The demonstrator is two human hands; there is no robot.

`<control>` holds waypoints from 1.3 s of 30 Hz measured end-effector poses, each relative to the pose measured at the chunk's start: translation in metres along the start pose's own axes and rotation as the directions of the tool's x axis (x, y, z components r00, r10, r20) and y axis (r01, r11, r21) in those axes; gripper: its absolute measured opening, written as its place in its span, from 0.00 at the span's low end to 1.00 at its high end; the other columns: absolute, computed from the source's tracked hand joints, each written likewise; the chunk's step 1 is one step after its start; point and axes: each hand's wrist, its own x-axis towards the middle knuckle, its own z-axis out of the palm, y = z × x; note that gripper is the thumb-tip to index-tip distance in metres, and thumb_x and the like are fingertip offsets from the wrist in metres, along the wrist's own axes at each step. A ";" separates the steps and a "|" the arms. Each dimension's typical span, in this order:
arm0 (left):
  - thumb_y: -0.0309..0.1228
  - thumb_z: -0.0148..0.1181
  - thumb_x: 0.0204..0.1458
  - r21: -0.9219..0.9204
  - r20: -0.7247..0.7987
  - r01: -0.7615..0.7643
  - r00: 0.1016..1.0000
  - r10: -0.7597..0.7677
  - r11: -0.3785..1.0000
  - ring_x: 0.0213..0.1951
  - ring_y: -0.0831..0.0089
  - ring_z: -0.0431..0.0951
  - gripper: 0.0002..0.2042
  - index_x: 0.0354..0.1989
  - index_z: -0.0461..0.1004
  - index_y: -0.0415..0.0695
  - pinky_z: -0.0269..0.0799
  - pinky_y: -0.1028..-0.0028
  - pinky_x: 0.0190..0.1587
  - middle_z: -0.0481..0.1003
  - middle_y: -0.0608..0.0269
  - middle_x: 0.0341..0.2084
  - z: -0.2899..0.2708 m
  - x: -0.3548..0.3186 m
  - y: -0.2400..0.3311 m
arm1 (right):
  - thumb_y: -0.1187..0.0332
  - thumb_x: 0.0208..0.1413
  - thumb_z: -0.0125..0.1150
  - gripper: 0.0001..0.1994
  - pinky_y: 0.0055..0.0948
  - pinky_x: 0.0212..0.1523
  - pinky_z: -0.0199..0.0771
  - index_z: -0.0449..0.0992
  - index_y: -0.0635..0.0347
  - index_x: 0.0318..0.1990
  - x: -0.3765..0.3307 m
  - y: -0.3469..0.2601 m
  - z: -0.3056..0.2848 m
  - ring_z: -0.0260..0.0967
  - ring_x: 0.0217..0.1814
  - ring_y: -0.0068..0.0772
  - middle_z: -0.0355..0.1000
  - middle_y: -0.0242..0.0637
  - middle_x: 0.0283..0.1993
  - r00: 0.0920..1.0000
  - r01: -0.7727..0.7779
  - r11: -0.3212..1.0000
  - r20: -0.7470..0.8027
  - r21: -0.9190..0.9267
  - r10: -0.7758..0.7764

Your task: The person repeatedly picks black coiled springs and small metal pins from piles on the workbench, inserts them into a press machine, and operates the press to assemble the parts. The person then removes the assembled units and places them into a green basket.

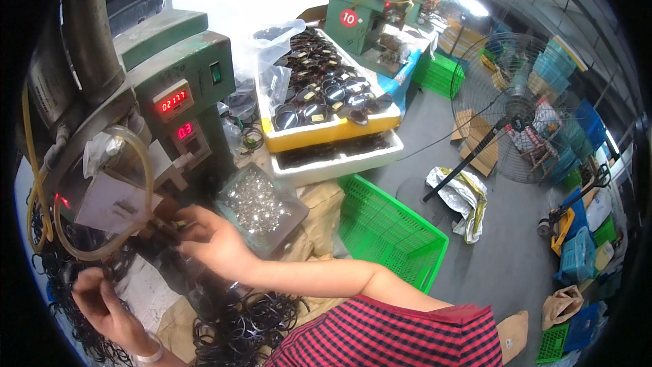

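Observation:
My right hand (210, 238) reaches up to the front of a green bench machine (183, 75), its fingers pinched on a small dark frame piece (165, 226) under the machine head. My left hand (102, 302) is low at the left, fingers curled on a black eyeglass frame (68, 268) from a pile of black frames (244, 319) spread across the bench. A clear yellowish hose (139, 163) loops in front of the machine. A grey tray of small shiny metal parts (258, 200) sits just right of my right hand.
Stacked white and yellow trays (326, 132) full of dark sunglasses stand behind. A green plastic crate (387, 231) sits on the floor to the right. A large standing fan (516, 109), a second green machine (360, 13) and coloured crates fill the back right.

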 end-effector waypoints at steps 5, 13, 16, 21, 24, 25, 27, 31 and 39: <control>0.21 0.46 0.62 -0.319 -0.165 0.071 0.978 -0.129 0.945 0.46 0.71 0.72 0.11 0.53 0.66 0.38 0.67 0.70 0.55 0.72 0.57 0.46 0.000 0.001 -0.024 | 0.81 0.49 0.56 0.21 0.23 0.43 0.70 0.67 0.63 0.52 0.001 0.004 0.011 0.70 0.44 0.24 0.71 0.35 0.37 0.999 0.017 0.999 -0.049 -0.043 -0.019; 0.25 0.53 0.59 -0.192 -0.222 0.206 0.943 -0.247 0.960 0.51 0.68 0.73 0.19 0.59 0.65 0.38 0.69 0.71 0.55 0.72 0.56 0.49 -0.011 -0.066 -0.054 | 0.70 0.42 0.63 0.09 0.41 0.45 0.73 0.78 0.57 0.34 0.016 0.026 -0.092 0.62 0.61 0.43 0.71 0.39 0.49 0.894 0.048 -0.072 0.075 -0.996 -0.441; 0.27 0.53 0.60 -0.155 -0.268 0.307 0.902 -0.339 0.939 0.47 0.67 0.75 0.20 0.60 0.64 0.38 0.74 0.73 0.48 0.73 0.55 0.49 -0.002 -0.051 -0.052 | 0.70 0.42 0.63 0.08 0.40 0.41 0.73 0.77 0.57 0.32 0.018 0.046 -0.112 0.64 0.58 0.42 0.71 0.39 0.46 0.869 0.156 -0.080 0.175 -0.985 -0.463; 0.29 0.56 0.59 -0.206 -0.105 0.208 0.967 -0.233 0.956 0.39 0.71 0.75 0.18 0.57 0.67 0.39 0.73 0.73 0.42 0.73 0.59 0.41 0.000 -0.019 0.019 | 0.68 0.43 0.62 0.07 0.44 0.35 0.70 0.70 0.58 0.26 0.029 0.036 -0.121 0.68 0.36 0.46 0.70 0.39 0.30 0.796 0.248 0.069 0.162 -0.966 -0.583; 0.28 0.57 0.58 -0.010 0.064 0.203 0.977 -0.202 0.979 0.48 0.72 0.73 0.21 0.59 0.66 0.39 0.69 0.74 0.52 0.73 0.58 0.48 0.001 0.015 0.011 | 0.69 0.44 0.62 0.06 0.44 0.35 0.70 0.72 0.58 0.28 0.032 0.032 -0.121 0.68 0.36 0.47 0.70 0.39 0.29 0.816 0.255 0.166 0.120 -0.953 -0.566; 0.27 0.57 0.57 -0.101 -0.034 0.184 0.982 -0.188 0.978 0.48 0.72 0.73 0.19 0.58 0.67 0.39 0.69 0.73 0.53 0.73 0.58 0.48 0.012 0.007 -0.006 | 0.68 0.47 0.62 0.06 0.41 0.37 0.71 0.75 0.58 0.32 0.027 0.035 -0.131 0.70 0.37 0.46 0.72 0.41 0.30 0.814 0.233 0.207 0.074 -0.950 -0.576; 0.23 0.56 0.57 -0.235 -0.098 0.191 0.971 -0.219 0.953 0.47 0.73 0.73 0.16 0.54 0.69 0.39 0.69 0.73 0.53 0.73 0.59 0.45 -0.009 -0.023 -0.009 | 0.69 0.48 0.63 0.06 0.38 0.38 0.72 0.75 0.59 0.33 0.014 0.024 -0.122 0.71 0.38 0.44 0.73 0.41 0.32 0.864 0.193 0.403 -0.040 -0.895 -0.501; 0.19 0.51 0.55 -0.255 -0.111 0.204 0.965 -0.238 0.945 0.40 0.72 0.71 0.10 0.46 0.67 0.38 0.71 0.70 0.46 0.70 0.59 0.39 0.002 -0.055 -0.013 | 0.73 0.50 0.62 0.06 0.32 0.40 0.73 0.77 0.62 0.36 -0.015 0.003 -0.068 0.74 0.38 0.42 0.75 0.41 0.34 0.892 0.282 0.637 -0.048 -0.718 -0.449; 0.20 0.52 0.58 -0.450 -0.159 0.061 0.976 -0.147 0.891 0.38 0.70 0.75 0.08 0.46 0.66 0.38 0.75 0.68 0.45 0.71 0.61 0.36 0.019 -0.003 0.047 | 0.79 0.54 0.61 0.12 0.22 0.44 0.70 0.68 0.65 0.44 -0.009 0.017 0.001 0.72 0.43 0.23 0.74 0.37 0.41 0.996 0.028 1.000 -0.084 -0.012 -0.029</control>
